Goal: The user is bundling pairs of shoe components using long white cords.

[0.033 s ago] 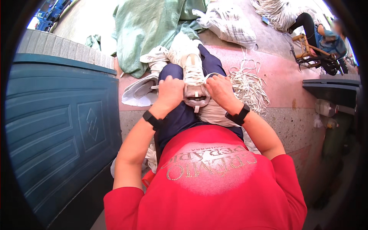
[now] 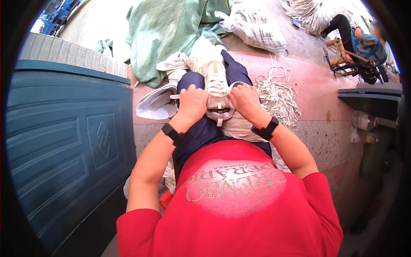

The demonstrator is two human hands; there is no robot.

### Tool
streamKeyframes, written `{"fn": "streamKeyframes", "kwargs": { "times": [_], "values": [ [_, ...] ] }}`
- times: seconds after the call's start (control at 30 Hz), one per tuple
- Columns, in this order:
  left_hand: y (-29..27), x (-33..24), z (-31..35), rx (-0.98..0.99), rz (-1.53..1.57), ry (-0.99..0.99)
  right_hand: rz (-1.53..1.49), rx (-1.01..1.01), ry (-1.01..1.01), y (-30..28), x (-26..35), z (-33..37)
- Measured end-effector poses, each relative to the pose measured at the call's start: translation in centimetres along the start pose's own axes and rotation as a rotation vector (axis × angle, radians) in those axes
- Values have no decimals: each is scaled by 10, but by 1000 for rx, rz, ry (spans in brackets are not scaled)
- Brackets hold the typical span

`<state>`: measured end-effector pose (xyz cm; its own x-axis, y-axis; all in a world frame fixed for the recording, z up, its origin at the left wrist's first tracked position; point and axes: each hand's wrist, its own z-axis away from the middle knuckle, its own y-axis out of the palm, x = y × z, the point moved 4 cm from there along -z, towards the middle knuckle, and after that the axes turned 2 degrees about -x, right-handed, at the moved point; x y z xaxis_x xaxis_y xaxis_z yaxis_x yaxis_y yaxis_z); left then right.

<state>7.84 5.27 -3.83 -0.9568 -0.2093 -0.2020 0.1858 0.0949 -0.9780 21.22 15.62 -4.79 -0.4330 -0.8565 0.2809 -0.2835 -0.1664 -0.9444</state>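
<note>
My left hand (image 2: 192, 103) is curled tight, its fingers (image 2: 198, 91) pinching one end of a white shoelace (image 2: 176, 97) that runs out flat to the left of my knuckles. My right hand (image 2: 245, 99) is closed the same way, fingers (image 2: 238, 88) gripping the other end of the lace on the far side of the shoe. Both hands press against the sides of a white sneaker (image 2: 217, 92) that sits between them, resting on my lap over my dark blue trousers (image 2: 201, 130).

The sneaker's long axis runs straight away from me: its tongue end, with a small pull tab, points back toward my chest, and the toe points out toward the green tarpaulin (image 2: 171, 30). The laced top faces up.

Each wrist wears a black band, the left one (image 2: 172, 133) and the right one (image 2: 265, 128). Just left of my left hand another white shoe (image 2: 156, 104) lies on its side on the pink stone floor (image 2: 317, 81). To the right of my right hand a loose heap of white laces (image 2: 278, 96) spreads over the floor. Beyond the tarpaulin lies a pale woven sack (image 2: 257, 28). A blue panelled door (image 2: 64, 150) fills the left side. Far off at upper right another person (image 2: 364, 40) sits by a wooden frame.
</note>
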Motion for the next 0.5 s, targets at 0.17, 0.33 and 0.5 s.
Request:
{"fn": "streamKeyframes", "kwargs": {
  "times": [0.17, 0.33, 0.5],
  "values": [
    [-8, 1, 4, -164, -11, -218, -69, -41, -28, -9, -1, 0],
    [-1, -16, 8, -179, -144, -109, -50, -25, -65, -10, 13, -3],
    [3, -3, 5, -200, -80, 20, -88, 64, -143, -4, -10, -7]
  ]
}}
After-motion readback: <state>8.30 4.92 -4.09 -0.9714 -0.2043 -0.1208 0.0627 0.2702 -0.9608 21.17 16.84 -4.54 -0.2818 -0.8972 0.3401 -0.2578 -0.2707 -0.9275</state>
